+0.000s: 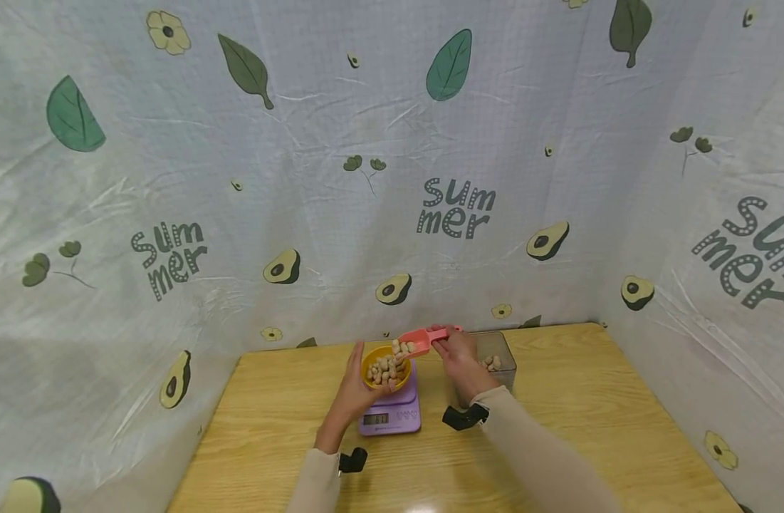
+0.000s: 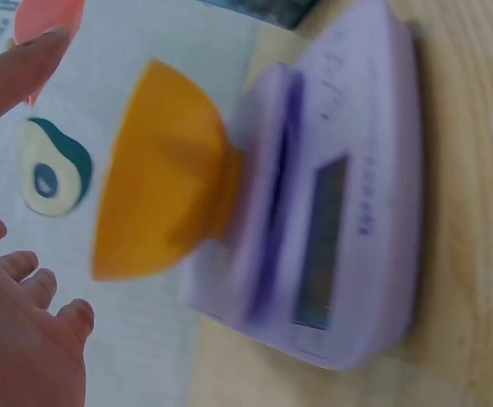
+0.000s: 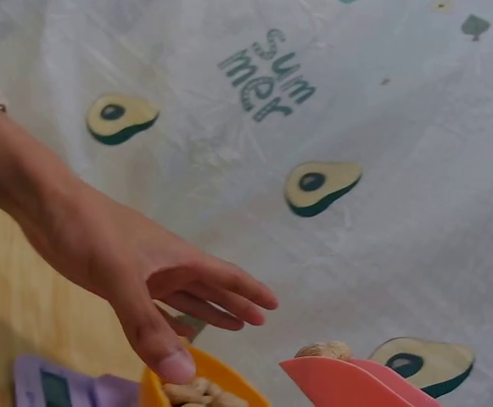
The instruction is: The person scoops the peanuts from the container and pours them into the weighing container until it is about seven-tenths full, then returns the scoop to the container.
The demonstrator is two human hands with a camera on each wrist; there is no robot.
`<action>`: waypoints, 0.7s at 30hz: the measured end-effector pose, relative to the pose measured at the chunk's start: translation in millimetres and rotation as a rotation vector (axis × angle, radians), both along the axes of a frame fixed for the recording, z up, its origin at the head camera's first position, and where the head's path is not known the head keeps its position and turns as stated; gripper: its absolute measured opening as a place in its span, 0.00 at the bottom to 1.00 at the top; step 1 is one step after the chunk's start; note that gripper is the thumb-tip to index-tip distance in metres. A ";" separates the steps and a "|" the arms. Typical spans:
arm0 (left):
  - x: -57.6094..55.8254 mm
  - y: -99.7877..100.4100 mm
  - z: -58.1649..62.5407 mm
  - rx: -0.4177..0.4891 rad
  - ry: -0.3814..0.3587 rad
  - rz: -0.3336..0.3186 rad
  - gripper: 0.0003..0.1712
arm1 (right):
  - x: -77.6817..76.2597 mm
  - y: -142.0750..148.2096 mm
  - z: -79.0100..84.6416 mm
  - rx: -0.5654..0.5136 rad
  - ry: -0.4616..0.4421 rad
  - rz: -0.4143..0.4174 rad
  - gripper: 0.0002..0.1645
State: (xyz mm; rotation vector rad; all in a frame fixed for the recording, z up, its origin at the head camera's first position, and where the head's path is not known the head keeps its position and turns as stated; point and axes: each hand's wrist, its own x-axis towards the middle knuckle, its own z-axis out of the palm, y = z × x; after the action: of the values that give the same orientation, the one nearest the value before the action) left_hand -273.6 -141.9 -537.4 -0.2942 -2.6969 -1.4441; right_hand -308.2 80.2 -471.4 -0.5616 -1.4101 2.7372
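A yellow bowl point(image 1: 405, 382) filled with peanuts point(image 1: 385, 370) sits on a purple kitchen scale point(image 1: 389, 420); its display is too blurred to read surely. My left hand point(image 1: 355, 390) is spread beside the bowl, fingers stretched out past its left side and thumb near the rim; whether it touches the bowl I cannot tell. My right hand point(image 1: 458, 356) grips the handle of a pink scoop point(image 1: 421, 342) loaded with peanuts, tilted over the bowl's right rim. In the right wrist view the scoop point(image 3: 339, 381) shows a peanut at its lip. The right hand is out of that view.
Behind the right hand stands a grey see-through container point(image 1: 505, 360) with some peanuts in it. All this rests on a wooden table point(image 1: 276, 427). A white sheet printed with avocados and leaves point(image 1: 340, 228) hangs around the table's back and sides.
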 end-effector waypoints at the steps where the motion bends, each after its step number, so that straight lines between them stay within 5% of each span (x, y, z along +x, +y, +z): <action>1: -0.5 -0.7 -3.6 -0.001 -0.016 -0.001 0.68 | -0.6 -4.4 -2.7 0.033 -0.008 -0.001 0.24; 11: -4.7 -1.9 -23.1 0.022 -0.098 -0.023 0.70 | -6.6 -36.2 -23.9 0.272 0.065 -0.008 0.18; 21: -7.2 -4.0 -26.6 0.033 -0.113 -0.019 0.67 | 0.3 -47.9 -13.4 0.718 0.373 0.012 0.14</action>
State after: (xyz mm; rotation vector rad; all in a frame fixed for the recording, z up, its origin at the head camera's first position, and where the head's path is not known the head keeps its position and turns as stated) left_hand -280.8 -145.9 -564.0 -0.2443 -2.7616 -1.5537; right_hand -307.9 32.3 -484.7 -0.0052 -2.0733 1.9572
